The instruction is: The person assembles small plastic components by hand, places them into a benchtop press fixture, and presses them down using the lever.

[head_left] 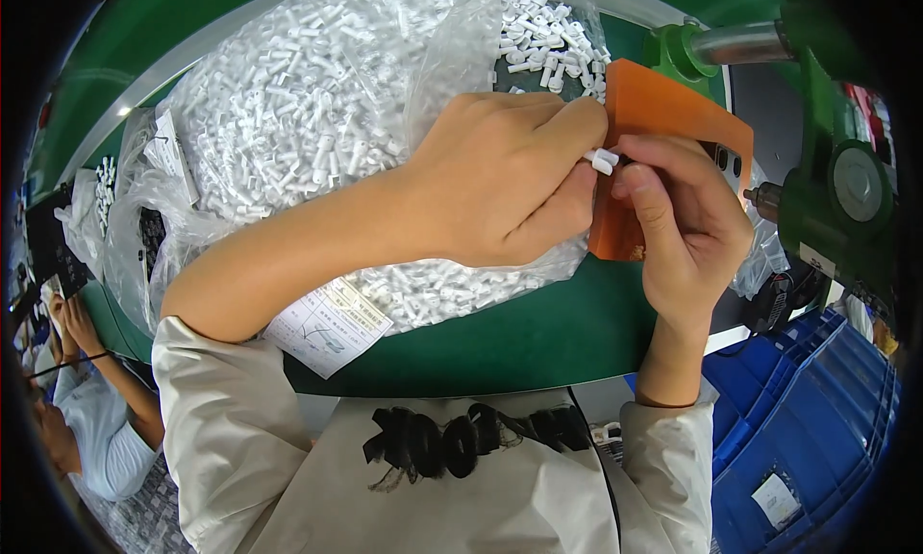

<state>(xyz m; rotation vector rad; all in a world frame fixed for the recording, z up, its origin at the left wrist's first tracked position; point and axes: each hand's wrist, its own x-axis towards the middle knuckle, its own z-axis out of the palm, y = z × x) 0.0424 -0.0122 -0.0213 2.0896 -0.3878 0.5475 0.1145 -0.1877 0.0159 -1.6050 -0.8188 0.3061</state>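
Note:
My left hand [519, 174] reaches across from the left, its fingers closed on a small white plastic part [603, 161] with a slotted end. Right beside that part, the thumb and forefinger of my right hand [687, 203] come together in a pinch. Something small and dark shows at those fingertips, but its kind cannot be made out. Both hands are in front of an orange block [663, 97], which partly disappears behind my right hand. Under my left arm lies a big clear plastic bag [317, 102] full of similar white parts.
Loose white parts [553, 39] lie beyond my hands on the green table [500, 347]. A green machine [817, 169] with a metal shaft stands at the right. A paper label [329, 328] lies by the bag. Blue crates [808, 429] are at lower right; another person [106, 410] sits at left.

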